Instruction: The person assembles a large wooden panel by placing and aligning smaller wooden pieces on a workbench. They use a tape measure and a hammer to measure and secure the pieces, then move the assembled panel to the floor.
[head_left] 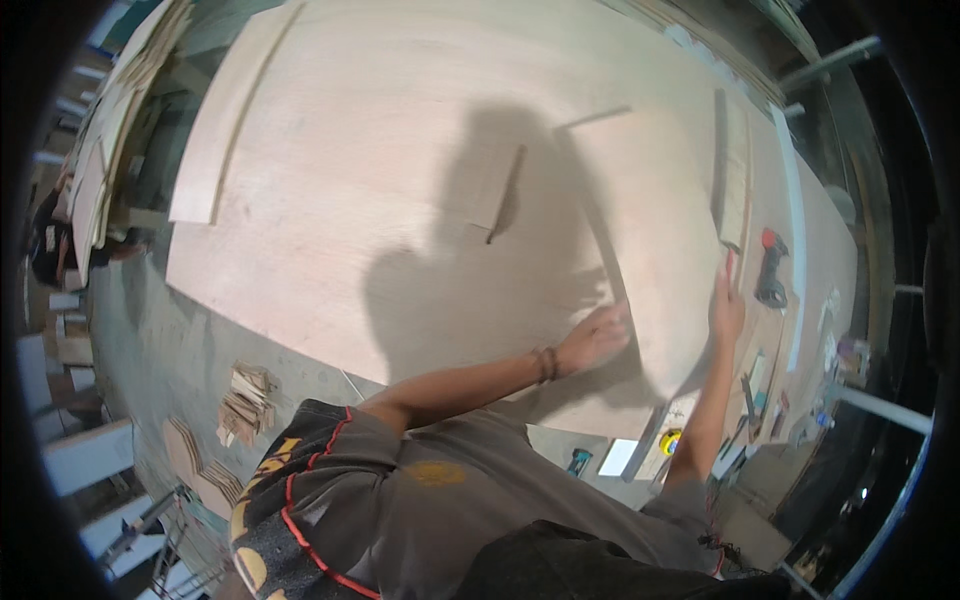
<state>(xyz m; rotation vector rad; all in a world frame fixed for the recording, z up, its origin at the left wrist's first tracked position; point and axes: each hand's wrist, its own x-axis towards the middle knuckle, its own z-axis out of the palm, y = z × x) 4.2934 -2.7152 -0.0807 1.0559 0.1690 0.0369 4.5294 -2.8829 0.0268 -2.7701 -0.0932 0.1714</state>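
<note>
A large pale plywood sheet (330, 130) lies before me. Over its right part is a smaller thin plywood piece (665, 230), whose bowed left edge casts a dark shadow. My left hand (595, 340) is closed at that edge, its fingers curled and slightly blurred; they appear to grip the thin piece. At the piece's right side, my right hand (729, 308) is closed round a slim red pencil-like stick (730, 264), its tip by the end of a wooden strip (733, 180). A small rectangular board (495, 190) rests mid-sheet, in my shadow.
A red-and-black cordless drill (771, 268) lies right of my right hand. Beside my right forearm is a yellow tape measure (670, 441). A long plywood strip (235, 120) lies on the left. Wood offcuts (246, 402) sit on the floor; a person (55, 235) is at far left.
</note>
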